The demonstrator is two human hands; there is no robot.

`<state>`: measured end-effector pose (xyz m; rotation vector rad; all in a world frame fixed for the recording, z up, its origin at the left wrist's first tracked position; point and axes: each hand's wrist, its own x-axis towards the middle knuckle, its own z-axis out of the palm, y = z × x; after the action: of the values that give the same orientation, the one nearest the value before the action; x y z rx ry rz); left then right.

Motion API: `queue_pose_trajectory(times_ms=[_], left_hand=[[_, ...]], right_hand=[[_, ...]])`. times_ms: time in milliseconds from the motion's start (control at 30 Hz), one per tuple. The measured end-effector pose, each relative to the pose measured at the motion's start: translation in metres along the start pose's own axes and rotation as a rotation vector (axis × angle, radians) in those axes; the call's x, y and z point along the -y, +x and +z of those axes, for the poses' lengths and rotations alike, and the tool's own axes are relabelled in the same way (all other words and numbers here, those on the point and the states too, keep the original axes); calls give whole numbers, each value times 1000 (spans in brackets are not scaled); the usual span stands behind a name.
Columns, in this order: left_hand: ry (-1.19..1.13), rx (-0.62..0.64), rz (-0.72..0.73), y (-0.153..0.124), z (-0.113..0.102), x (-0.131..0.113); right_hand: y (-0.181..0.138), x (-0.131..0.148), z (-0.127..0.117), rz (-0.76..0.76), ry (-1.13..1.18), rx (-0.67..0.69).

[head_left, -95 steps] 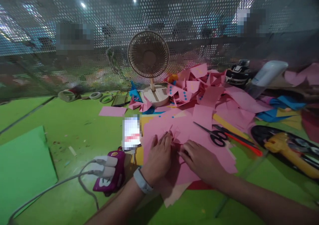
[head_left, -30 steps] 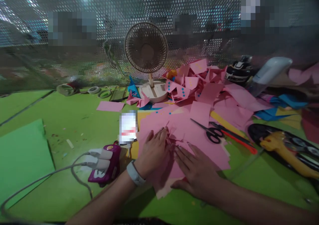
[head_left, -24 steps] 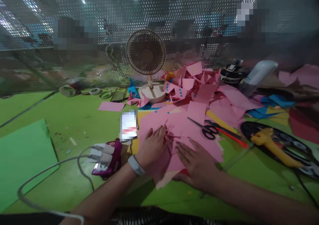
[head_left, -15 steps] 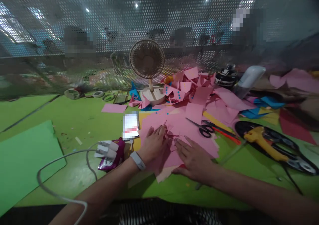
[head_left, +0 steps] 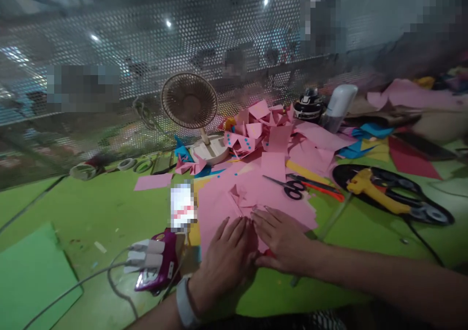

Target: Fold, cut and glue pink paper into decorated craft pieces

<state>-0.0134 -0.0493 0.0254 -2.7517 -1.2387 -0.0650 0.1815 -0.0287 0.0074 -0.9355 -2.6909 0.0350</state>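
My left hand (head_left: 224, 254) lies flat with its fingers stretched out on a stack of pink paper sheets (head_left: 219, 201) on the green table. My right hand (head_left: 283, 240) lies flat beside it on the same pink paper, fingers spread and pointing left. A small folded pink paper piece (head_left: 239, 197) with pointed flaps sits just beyond the fingertips of both hands. Neither hand grips anything. A white band is on my left wrist (head_left: 183, 304).
Black-handled scissors (head_left: 290, 187) and a red-orange cutter (head_left: 321, 188) lie right of the paper. A yellow glue gun (head_left: 376, 196) rests on a black tray. A small fan (head_left: 190, 103), a heap of pink pieces (head_left: 270, 130), a purple power strip (head_left: 155, 262) and tape rolls (head_left: 126, 164) stand around.
My left hand slid back toward me along the pink paper, off the folded piece. My right hand stayed flat. The view swung left and tilted.
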Motion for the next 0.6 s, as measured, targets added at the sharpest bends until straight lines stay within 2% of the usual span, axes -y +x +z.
queue_pose_trajectory(times_ms=[333,600], left_hand=[[15,1,84,1,4,7],[-25,-30,62,-1,10,6]], right_hand=[[-1,-1,0,38,-35,2],[-8,-7,-5,26,-160,16]])
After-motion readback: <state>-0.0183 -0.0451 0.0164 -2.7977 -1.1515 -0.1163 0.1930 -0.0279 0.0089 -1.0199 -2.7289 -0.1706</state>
